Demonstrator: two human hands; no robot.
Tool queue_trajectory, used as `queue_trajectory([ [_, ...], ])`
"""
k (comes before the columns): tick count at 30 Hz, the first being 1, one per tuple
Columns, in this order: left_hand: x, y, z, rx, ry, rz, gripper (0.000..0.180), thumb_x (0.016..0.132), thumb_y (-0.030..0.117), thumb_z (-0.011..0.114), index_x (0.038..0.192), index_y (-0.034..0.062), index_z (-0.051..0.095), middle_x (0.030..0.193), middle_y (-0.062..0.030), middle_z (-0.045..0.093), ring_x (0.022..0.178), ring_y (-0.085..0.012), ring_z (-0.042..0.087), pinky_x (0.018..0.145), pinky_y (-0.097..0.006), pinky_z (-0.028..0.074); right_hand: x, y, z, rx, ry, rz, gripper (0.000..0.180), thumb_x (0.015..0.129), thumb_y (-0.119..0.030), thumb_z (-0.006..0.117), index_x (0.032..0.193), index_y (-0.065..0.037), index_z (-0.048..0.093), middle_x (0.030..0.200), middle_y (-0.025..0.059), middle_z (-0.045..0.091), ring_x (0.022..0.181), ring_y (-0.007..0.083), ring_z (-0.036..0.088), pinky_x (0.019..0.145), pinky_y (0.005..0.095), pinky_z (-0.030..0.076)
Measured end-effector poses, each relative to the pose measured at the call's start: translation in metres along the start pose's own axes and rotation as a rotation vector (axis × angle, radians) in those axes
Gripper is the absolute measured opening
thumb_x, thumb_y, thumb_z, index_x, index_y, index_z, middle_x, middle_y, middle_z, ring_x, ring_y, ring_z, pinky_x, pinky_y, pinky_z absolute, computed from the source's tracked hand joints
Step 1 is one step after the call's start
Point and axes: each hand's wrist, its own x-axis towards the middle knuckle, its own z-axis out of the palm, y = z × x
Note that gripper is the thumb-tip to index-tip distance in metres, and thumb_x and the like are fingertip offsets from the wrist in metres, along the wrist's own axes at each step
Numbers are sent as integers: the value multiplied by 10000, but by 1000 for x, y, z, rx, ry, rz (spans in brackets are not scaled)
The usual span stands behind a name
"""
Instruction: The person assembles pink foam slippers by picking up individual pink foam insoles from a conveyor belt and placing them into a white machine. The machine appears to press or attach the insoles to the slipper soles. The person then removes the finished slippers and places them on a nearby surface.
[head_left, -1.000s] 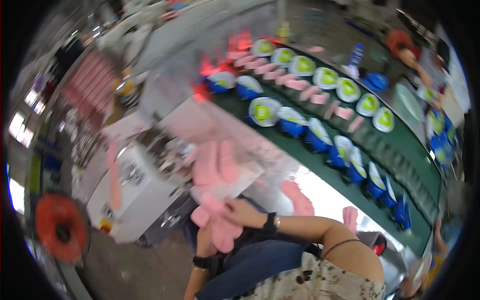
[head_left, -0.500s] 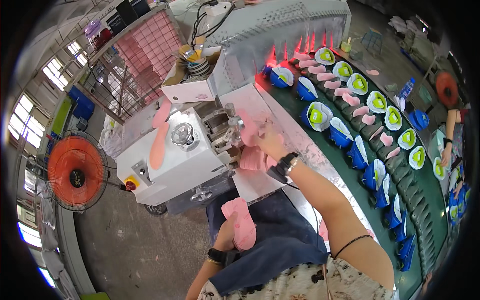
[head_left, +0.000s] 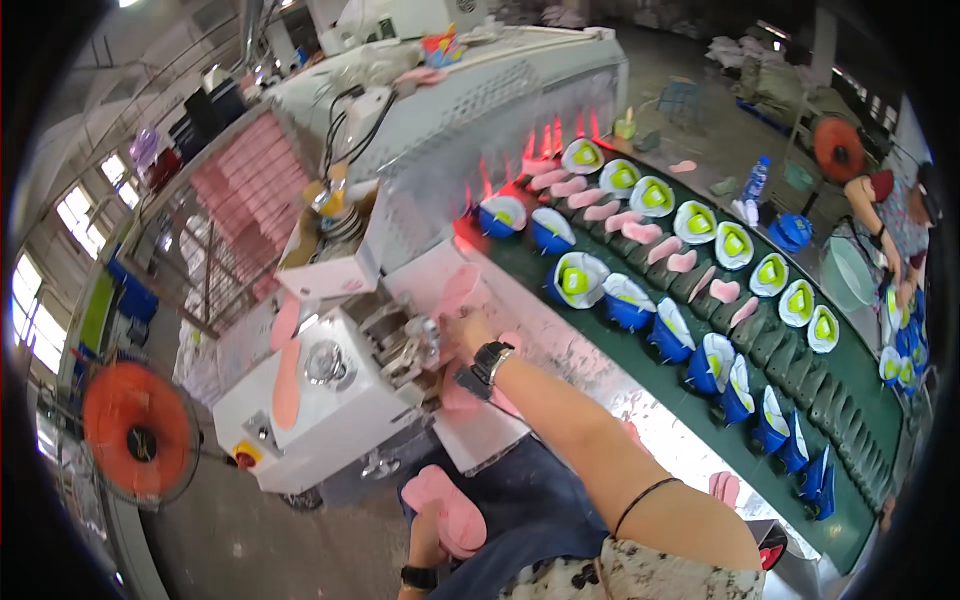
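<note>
While I watch through the head view, I note the right hand stretched forward to the white machine, its fingers curled against the metal fittings on the machine's near end; a pink insole stands just beyond the knuckles, but I cannot tell whether the hand grips it or only touches it. A dark wristwatch sits on that wrist and a thin black band circles the forearm further back. The left hand is low by the lap, closed around a stack of pink insoles held against dark blue trousers, with a black band on the wrist below it. To the right runs a dark green conveyor carrying blue shoe moulds with white and yellow-green tops, and loose pink insoles lie between them. An orange fan stands at the left on the floor. A rack of stacked pink insoles stands behind the machine. Another person works at the far right end of the conveyor.
</note>
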Motion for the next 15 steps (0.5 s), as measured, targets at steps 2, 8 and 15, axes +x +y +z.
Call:
queue_trajectory([
  [2,1,-2,0,-13,-33,-20,314,930,269,504,1071,-4,569,1007,-75,611,925,-204,598,828,-342,489,5,-3,-21,232,-61,95,316,860,-279,650,1011,-4,612,761,98,650,658,181,645,568,339,501],
  [8,18,3,26,60,-109,-76,285,920,255,524,1052,5,565,984,-84,599,916,-218,605,820,-354,497,-29,51,-206,436,284,50,236,931,-218,529,1055,-21,495,707,122,613,515,215,639,381,289,478],
  [15,55,-21,48,-38,-327,-227,264,854,178,529,1052,4,531,994,-106,583,921,-257,609,814,-385,511,-146,240,-537,-372,1162,122,378,775,-135,629,1094,1,479,795,163,637,595,261,659,490,357,518],
])
